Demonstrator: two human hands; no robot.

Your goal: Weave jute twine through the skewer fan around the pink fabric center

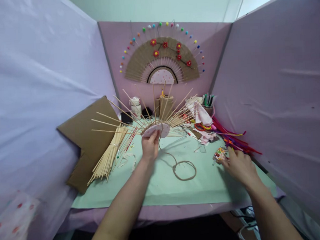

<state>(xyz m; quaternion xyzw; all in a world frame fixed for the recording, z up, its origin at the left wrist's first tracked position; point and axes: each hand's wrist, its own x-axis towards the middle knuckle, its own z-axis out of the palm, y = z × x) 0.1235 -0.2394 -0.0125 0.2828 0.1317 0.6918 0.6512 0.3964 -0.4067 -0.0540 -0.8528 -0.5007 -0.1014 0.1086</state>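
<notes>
My left hand (150, 145) grips a half-round base (164, 129) covered in pale spotted fabric, thumb on its front face. Thin wooden sticks (109, 123) fan outward from the base's curved edge. Brown twine (184, 161) hangs from the base and ends in a loose loop on the table. At the right, my right hand (240, 166) pinches the edge of a small clear packet of many-coloured pieces (220, 155) between thumb and fingers; its exact contents are too small to make out.
A bundle of sticks (108, 158) lies beside brown cardboard (88, 134) on the left. Pipe cleaners (230, 136), fabric scraps (202, 114) and a pot of scissors (208, 103) crowd the right back. A white bottle (135, 107) stands behind. A finished fan (160, 57) hangs on the back panel.
</notes>
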